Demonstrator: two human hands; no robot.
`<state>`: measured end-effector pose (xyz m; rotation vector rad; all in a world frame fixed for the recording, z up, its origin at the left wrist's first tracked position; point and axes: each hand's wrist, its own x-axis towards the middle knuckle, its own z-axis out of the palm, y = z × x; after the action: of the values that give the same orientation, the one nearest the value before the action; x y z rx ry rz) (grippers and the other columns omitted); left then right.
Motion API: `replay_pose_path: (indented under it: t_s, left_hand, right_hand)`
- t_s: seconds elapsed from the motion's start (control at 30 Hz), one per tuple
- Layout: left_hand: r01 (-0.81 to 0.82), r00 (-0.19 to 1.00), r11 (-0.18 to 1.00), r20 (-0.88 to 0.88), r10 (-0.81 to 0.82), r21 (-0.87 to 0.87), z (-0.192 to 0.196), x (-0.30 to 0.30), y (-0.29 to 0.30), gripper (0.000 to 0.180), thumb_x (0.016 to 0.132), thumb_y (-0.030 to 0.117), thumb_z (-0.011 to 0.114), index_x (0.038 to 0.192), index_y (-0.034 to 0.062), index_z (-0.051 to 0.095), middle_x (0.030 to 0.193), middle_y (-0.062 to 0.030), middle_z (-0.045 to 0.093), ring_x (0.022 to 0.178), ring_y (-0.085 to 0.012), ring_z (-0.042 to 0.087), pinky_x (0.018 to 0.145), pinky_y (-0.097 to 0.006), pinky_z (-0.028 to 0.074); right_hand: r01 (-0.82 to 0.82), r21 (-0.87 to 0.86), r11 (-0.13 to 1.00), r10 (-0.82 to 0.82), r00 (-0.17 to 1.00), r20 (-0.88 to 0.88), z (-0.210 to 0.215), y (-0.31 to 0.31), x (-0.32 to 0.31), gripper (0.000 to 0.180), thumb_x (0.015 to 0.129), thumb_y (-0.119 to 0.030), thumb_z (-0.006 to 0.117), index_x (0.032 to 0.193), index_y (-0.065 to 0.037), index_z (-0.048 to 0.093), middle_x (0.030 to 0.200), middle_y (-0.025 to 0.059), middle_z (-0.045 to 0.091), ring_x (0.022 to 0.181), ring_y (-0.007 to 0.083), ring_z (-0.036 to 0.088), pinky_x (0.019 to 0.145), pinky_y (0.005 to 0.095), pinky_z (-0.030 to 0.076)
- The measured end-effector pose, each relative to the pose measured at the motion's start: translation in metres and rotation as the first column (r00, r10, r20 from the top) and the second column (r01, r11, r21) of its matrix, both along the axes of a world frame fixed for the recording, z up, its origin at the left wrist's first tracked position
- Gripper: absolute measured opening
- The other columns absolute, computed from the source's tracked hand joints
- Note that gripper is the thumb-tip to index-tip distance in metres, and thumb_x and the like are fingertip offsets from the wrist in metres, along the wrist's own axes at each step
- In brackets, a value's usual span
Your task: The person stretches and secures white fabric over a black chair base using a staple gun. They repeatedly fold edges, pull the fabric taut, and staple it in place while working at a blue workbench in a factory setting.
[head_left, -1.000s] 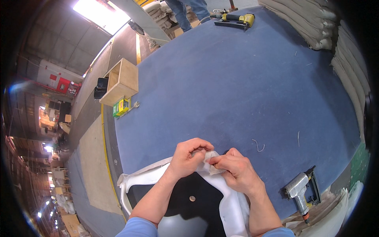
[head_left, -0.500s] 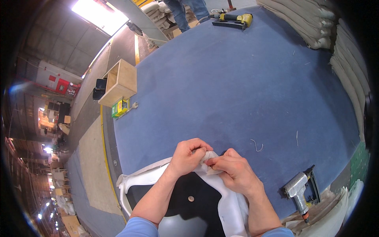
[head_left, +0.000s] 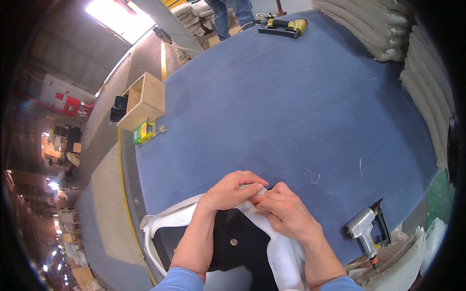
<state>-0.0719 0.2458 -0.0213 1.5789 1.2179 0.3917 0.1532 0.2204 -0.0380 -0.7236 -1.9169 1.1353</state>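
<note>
At lower centre of the frame, a black seat panel wrapped in white upholstery fabric [head_left: 284, 257] lies on the near edge of the large blue felt-covered worktable [head_left: 291, 106]. Both hands are closed on the fabric at the panel's far corner: the left hand [head_left: 228, 191] grips the folded white edge with curled fingers, and the right hand [head_left: 284, 211] pinches the same fold, the two touching each other. One small round fastener shows on the black face.

Edges and room: beyond the hands the table surface runs open toward the top of the frame, with only a few loose threads on it. The table's left edge is marked by a yellow strip; a floor aisle lies further left.

Tools, counted: one silver pneumatic stapler [head_left: 366, 230] at lower right, near the right forearm but apart from it; one yellow-and-black power tool [head_left: 284, 25] at the top edge.

Packages: one open plywood box [head_left: 143, 99] at upper left, with one small green-and-yellow carton [head_left: 143, 132] just below it.

Stacked pale cushions [head_left: 388, 29] line the upper right. Another person's legs in blue trousers [head_left: 233, 10] stand at top centre.
</note>
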Motion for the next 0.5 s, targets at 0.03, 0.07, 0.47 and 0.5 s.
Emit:
replay_pose_path:
  t_s: [0.03,0.07,0.47,0.5]
  left_hand:
    - [0.034,0.999,0.999,-0.010,-0.033,0.023,0.001,-0.001,0.003,0.032,0.105,0.028,0.063,0.121,0.0035,0.077,0.111,-0.0128,0.075,0.109,-0.0282,0.067,0.097,-0.039,0.053]
    - [0.072,0.997,0.996,-0.020,-0.071,0.046,0.003,-0.004,0.008,0.032,0.105,0.028,0.063,0.122,0.0035,0.076,0.112,-0.0129,0.075,0.110,-0.0285,0.067,0.097,-0.039,0.053]
    - [0.058,0.998,0.994,0.000,-0.058,-0.089,0.004,-0.007,0.006,0.036,0.105,0.029,0.066,0.128,0.0031,0.074,0.116,-0.0150,0.078,0.111,-0.0245,0.071,0.099,-0.037,0.052]
    - [0.098,0.995,0.994,-0.011,-0.099,-0.050,0.002,-0.004,0.011,0.037,0.105,0.031,0.066,0.129,0.0036,0.075,0.118,-0.0158,0.078,0.112,-0.0259,0.071,0.101,-0.038,0.052]
  right_hand:
    - [0.004,0.021,1.000,-0.004,1.000,0.016,-0.001,-0.001,0.000,0.021,0.085,0.000,0.074,0.104,-0.009,0.076,0.099,0.0042,0.075,0.088,0.0275,0.059,0.083,0.0369,0.049]
    - [0.012,0.042,0.999,-0.013,0.999,0.032,-0.003,-0.001,-0.002,0.022,0.084,0.001,0.075,0.104,-0.009,0.076,0.103,0.0043,0.076,0.091,0.0282,0.061,0.084,0.0379,0.050]
    - [0.429,0.112,0.896,-0.439,0.823,0.360,0.045,-0.056,0.116,0.018,0.088,-0.005,0.077,0.106,-0.007,0.074,0.118,0.0109,0.072,0.112,0.0303,0.067,0.093,0.0416,0.056]
    - [0.564,0.153,0.812,-0.572,0.716,0.401,0.053,-0.072,0.140,0.016,0.087,-0.003,0.076,0.103,-0.005,0.072,0.112,0.0124,0.072,0.107,0.0326,0.068,0.089,0.0419,0.055]
